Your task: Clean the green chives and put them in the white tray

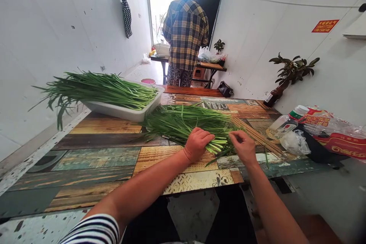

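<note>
My left hand (198,143) is wrapped round a small bunch of garlic chives (216,146), whose pale cut ends stick out to the right. Just right of those ends, my right hand (243,145) has thumb and fingertips pinched together; whatever lies between them is too small to make out. Behind both hands a loose pile of garlic chives (185,119) spreads over the table. More long chives (114,89) fill a white tray (121,112) at the left, their leaf tips hanging over its far left end. Thin wooden skewers (254,133) lie beyond my right hand.
The wood-patterned table (97,160) meets the wall at the right. There stand a plastic bottle (286,122), a crumpled clear bag (296,142), red-printed packaging (340,141) and a brown bottle (273,96) holding a plant. A person in a plaid shirt (187,32) stands beyond, facing away.
</note>
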`<state>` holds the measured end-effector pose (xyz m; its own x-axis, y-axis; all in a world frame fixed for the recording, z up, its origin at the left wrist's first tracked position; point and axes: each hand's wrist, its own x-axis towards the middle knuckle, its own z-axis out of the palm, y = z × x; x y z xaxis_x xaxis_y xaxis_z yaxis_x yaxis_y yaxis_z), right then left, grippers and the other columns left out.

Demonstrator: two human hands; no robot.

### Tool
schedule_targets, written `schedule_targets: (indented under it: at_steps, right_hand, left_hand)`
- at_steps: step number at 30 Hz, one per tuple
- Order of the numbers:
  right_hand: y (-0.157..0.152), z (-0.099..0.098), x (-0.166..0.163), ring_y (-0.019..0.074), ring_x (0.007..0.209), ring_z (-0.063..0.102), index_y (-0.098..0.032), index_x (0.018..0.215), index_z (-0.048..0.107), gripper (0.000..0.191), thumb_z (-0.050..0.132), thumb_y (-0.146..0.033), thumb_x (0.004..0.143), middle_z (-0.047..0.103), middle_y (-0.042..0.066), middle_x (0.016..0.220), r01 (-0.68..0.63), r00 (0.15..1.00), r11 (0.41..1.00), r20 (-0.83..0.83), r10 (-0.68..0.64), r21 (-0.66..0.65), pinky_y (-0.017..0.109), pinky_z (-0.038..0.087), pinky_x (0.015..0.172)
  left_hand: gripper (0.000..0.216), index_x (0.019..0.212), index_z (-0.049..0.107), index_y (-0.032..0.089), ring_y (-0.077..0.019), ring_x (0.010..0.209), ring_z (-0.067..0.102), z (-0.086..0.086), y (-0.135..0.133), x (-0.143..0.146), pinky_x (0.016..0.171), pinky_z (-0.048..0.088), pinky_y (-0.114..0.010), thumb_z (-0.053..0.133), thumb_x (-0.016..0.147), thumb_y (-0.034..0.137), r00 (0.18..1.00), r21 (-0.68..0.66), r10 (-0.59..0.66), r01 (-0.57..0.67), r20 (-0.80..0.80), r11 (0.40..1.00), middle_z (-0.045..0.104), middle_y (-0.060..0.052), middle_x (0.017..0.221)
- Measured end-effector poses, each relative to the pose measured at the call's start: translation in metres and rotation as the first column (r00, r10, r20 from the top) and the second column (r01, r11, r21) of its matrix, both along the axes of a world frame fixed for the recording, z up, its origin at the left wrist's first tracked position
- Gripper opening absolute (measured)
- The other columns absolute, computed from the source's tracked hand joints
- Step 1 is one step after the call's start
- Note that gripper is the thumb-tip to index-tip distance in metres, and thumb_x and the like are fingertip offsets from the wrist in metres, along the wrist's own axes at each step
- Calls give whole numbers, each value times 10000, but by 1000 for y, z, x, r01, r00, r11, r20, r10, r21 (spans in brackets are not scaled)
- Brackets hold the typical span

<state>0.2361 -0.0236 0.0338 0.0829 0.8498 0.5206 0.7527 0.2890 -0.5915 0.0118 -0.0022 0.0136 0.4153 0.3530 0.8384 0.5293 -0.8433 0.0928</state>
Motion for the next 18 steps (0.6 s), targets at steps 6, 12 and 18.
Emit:
schedule_targets:
  at_steps: [6,12,18]
  right_hand:
    - [-14,33,-7,210,751,587,-185,821,686,303,506,-423,875,632,85,794,-3,939,982,338,-62,186,323,470,670]
    - [-13,30,-24,214,934,589,-179,1078,641,272,453,-171,882,637,103,997,-422,788,902,530,314,93,341,509,783]
    - [-6,25,-22,219,825,585,-175,952,700,206,507,-208,888,668,97,897,-370,778,927,564,276,56,357,500,732]
  left_hand:
    - [271,942,622,150,-155,711,566,1,1,-1,693,381,-319,361,931,222,999,31,20,-18,-40,999,663,-63,812]
    - [259,949,617,136,-165,715,571,0,1,-1,676,385,-323,388,919,254,999,52,7,-5,-41,999,659,-72,815]
    - [292,937,623,147,-165,705,564,0,0,-1,666,381,-325,393,929,326,997,38,-4,7,-82,999,647,-71,802]
